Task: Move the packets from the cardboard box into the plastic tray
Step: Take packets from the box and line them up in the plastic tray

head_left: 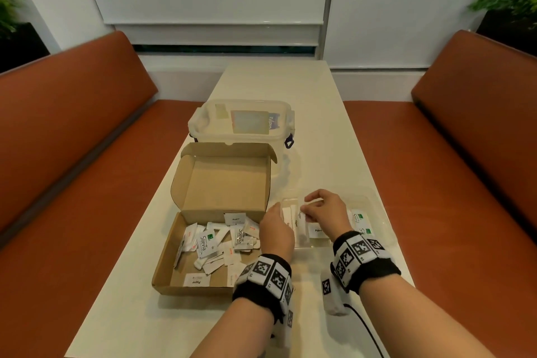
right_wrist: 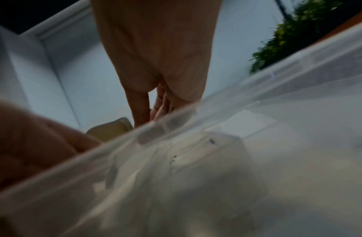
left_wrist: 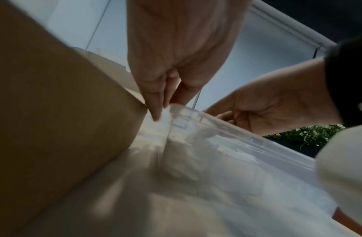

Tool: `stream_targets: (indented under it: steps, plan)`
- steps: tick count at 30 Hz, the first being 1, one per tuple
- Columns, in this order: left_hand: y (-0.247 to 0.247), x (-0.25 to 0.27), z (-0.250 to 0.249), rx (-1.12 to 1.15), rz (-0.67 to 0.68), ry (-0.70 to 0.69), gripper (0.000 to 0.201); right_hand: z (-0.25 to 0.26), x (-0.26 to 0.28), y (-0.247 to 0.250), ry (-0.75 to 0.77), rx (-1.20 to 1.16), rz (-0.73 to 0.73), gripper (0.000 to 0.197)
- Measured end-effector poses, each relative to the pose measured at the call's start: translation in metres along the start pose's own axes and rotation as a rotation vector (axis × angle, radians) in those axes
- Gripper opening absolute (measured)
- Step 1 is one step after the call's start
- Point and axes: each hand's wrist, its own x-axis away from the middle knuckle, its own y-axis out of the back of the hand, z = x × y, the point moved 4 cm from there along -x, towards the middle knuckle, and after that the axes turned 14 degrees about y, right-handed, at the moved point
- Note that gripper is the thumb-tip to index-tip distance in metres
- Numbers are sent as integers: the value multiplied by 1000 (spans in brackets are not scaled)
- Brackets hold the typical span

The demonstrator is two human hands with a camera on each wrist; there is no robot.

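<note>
An open cardboard box (head_left: 167,253) sits on the table's left half with several white packets (head_left: 206,241) loose inside. Right of it stands the clear plastic tray (head_left: 380,229), with packets (head_left: 360,221) lying flat in it. My left hand (head_left: 274,231) hangs between box and tray. In the left wrist view its fingers (left_wrist: 157,110) point straight down and touch the tray's near corner (left_wrist: 176,110), beside the box wall (left_wrist: 54,112). My right hand (head_left: 312,206) hovers over the tray's left part, fingers curled, pinching a white packet (head_left: 302,209). The right wrist view is blurred; the tray rim (right_wrist: 257,89) hides the fingertips.
A lidded clear plastic container (head_left: 241,122) stands behind the box. The white table (head_left: 276,84) runs on toward the window. Orange benches (head_left: 72,139) (head_left: 465,154) flank it. A white tagged device (head_left: 334,296) with a black cable hangs under my right wrist.
</note>
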Motion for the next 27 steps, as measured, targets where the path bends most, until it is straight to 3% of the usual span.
stream_targets:
  steps: [7,12,18,27]
  plan:
    - [-6,-3,7,-33,35,66,53,-1,-1,-29,2,207,136,19]
    - [-7,-5,8,-42,38,80,56,0,-1,-27,11,268,145,24]
    - [-6,-4,6,-45,55,92,57,2,7,-34,111,459,421,42]
    - [-4,-2,3,-17,60,106,52,7,10,-41,175,590,467,37]
